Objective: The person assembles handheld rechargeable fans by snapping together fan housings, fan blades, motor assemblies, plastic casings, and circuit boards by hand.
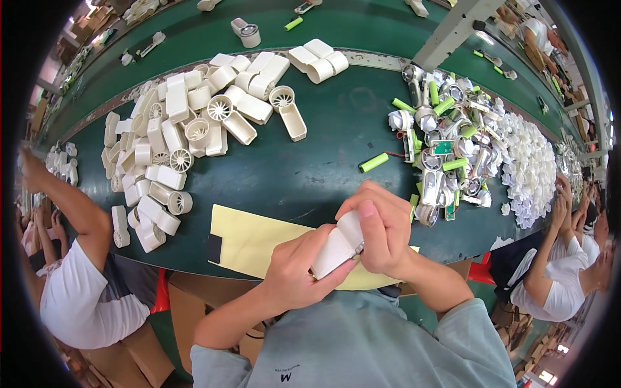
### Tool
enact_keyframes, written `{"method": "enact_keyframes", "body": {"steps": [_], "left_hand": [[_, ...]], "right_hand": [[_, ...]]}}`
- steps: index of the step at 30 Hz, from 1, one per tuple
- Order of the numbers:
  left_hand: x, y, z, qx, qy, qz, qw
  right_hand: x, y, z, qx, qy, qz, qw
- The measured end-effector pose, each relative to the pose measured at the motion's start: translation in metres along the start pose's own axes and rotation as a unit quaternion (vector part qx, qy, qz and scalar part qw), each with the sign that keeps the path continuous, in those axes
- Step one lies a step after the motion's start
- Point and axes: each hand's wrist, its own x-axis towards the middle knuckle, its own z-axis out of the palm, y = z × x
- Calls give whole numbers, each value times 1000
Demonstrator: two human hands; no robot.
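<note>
Between both hands, just in front of my body, is a white plastic device housing (337, 246), held at a tilt. My left hand (294, 264) wraps round its lower, box-shaped end. Around the upper end close the thumb and fingers of my right hand (381, 236). A bit of shiny metal-coloured part shows at the housing's edge by the right fingers; the rest is covered by the hands. Beneath them lies a yellow sheet (249, 238) with a black patch at its left end.
At left is a heap of cream plastic shells (174, 123) with slotted round ends. At right lie wired inner assemblies (446, 155) with green batteries, beside a mound of small white parts (527, 161). One loose green battery (374, 162) lies nearer. A conveyor belt (194, 32) runs behind; co-workers sit either side.
</note>
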Motion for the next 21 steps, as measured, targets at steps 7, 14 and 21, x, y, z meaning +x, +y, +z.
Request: {"method": "enact_keyframes", "body": {"steps": [7,14,21], "left_hand": [[-5,-12,-7,-154,-36,-141,977],[-5,-10,-16,-388,-1,-257,885],[-8,-13,-11,-407,4,-275,871]], "right_hand": [[18,-4,-8,-49,-136,91,985],[12,3,-14,120,-124,109,979],[7,5,-12,137,-117,102,978]]}}
